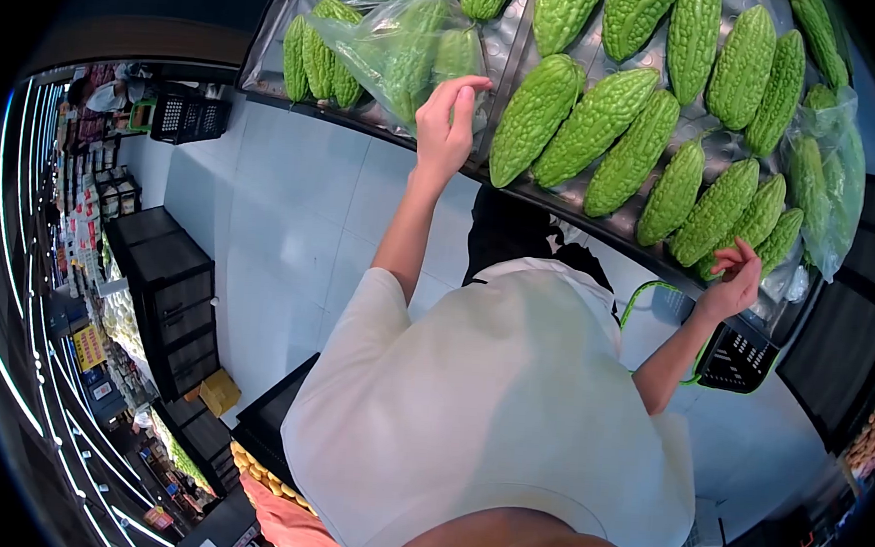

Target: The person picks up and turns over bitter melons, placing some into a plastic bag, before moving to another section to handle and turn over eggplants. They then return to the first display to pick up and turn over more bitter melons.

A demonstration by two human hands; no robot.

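My left hand (447, 126) is at the lower right of a clear plastic bag (377, 31) on the tray's left side. Its fingers are bent, with the thumb close to the index finger, and seem to pinch the bag's edge. Green bitter melons show through the plastic. My right hand (736, 280) is at the tray's front right, fingers loosely bent and apart. Its fingertips are at the near end of a bitter melon (718, 212) in the front row. Several more bitter melons (599, 126) lie side by side in rows on the metal tray (511, 52).
Another plastic bag (832, 182) with bitter melons lies at the tray's right end. Below the tray's right side is a black basket (738, 360) with a green rim. Black crates (161, 292) stand on the pale tiled floor (287, 194) to the left.
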